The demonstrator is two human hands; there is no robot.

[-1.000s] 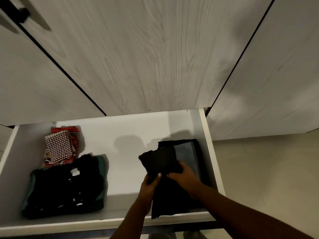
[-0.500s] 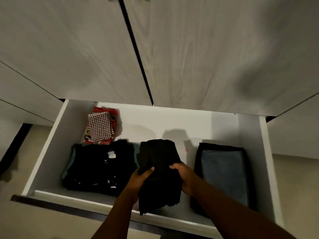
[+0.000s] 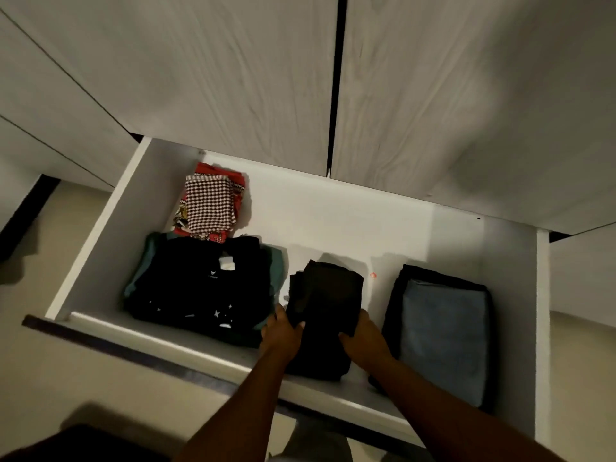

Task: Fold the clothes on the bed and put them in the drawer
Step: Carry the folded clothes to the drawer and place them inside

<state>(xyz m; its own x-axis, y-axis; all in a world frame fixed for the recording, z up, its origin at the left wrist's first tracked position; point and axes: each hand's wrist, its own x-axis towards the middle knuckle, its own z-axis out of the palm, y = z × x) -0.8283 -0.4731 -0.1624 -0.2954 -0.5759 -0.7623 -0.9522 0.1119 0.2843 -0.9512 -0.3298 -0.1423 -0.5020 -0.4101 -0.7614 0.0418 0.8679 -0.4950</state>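
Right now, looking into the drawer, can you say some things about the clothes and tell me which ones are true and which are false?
1. The left hand and right hand both hold the black folded garment. True.
2. The drawer is closed. False: it is pulled open.
3. The checked cloth lies at the back left of the drawer. True.
4. The blue folded garment lies to the left of both hands. False: it lies to the right of the right hand.
5. The black folded garment sits on top of the blue folded garment. False: it is in the gap between the black top and the blue one.
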